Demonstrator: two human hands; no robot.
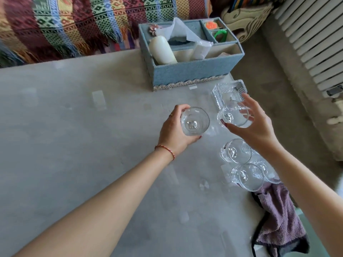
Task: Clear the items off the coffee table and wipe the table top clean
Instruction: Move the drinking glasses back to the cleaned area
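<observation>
Two bare forearms reach in from the bottom edge over a glass-topped coffee table [78, 138], seen from above. On the left wrist sits a thin red cord bracelet [165, 148].

Her left hand [175, 129] curls around a clear stemmed glass [194, 121], fingers and thumb wrapped round its bowl, holding it near the middle of the table. Just to the right, her right hand [257, 125] grips a second clear glass [234, 115], thumb on the near side and fingers spread across the far side of the rim. Whether either glass is lifted or standing on the table cannot be told.

Nearer the viewer, along the right edge of the table, two more clear glasses stand close together: one [236, 151] just below the right hand, another [247, 177] closer still. Partly behind the right forearm there seems to be more glassware, too hidden to count.

A mauve towel [278, 216] with dark trim hangs crumpled over the right edge of the table, beside the nearest glass.

Beyond the right hand lies a ribbed, clear glass dish [229, 91]. Behind it, at the far edge, stands a blue fabric organiser box [187, 75] with lace trim, holding a white candle [162, 50], white tissue [179, 27] and small orange and green items.

A striped, patterned blanket [74, 25] covers the sofa behind the table.
</observation>
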